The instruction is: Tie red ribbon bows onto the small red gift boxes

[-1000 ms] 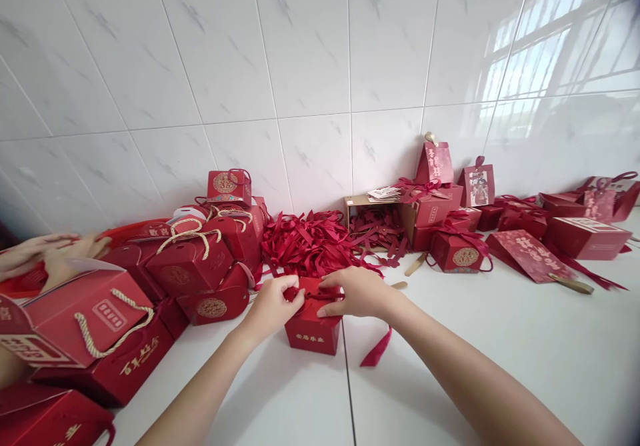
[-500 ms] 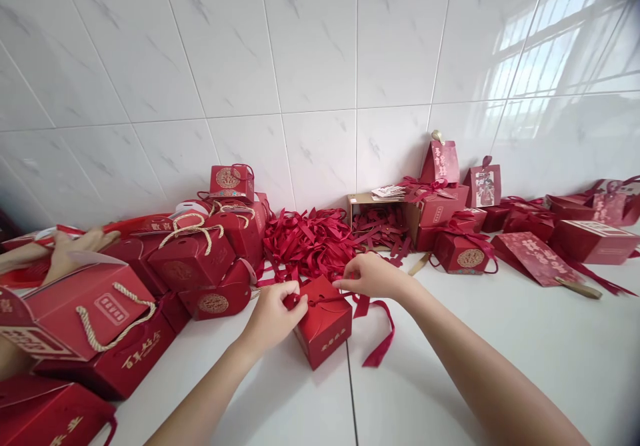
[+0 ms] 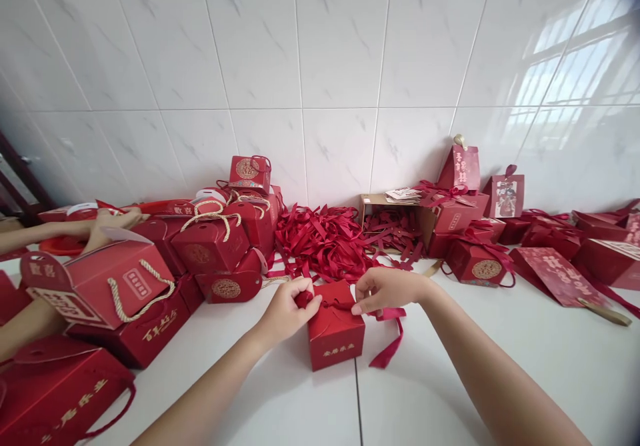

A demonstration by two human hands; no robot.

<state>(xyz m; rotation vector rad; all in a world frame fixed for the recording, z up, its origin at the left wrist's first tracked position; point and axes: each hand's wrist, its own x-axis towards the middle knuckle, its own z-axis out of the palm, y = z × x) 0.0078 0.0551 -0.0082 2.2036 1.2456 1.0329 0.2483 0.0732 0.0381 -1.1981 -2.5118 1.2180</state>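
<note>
A small red box [image 3: 336,339] with gold characters on its front stands upright on the white table. Dark red ribbon [image 3: 343,305] runs across its top, and one loose tail [image 3: 389,347] lies to the right of the box. My left hand [image 3: 290,309] is closed on the ribbon at the top left corner, with a bunched bit showing between thumb and fingers. At the top right side, my right hand [image 3: 383,291] pinches the ribbon between thumb and fingertips.
Behind the box lies a heap of red ribbons [image 3: 325,239], beside an open carton [image 3: 395,226] of dark red pieces. Stacked red boxes [image 3: 213,243] fill the left, where another person's hands [image 3: 113,226] reach in. More gift boxes [image 3: 475,263] stand at the right.
The view has shifted left. The small box has turned so its lettered front faces me more directly. My right hand has come closer to the box top, leaving less ribbon showing between my hands.
</note>
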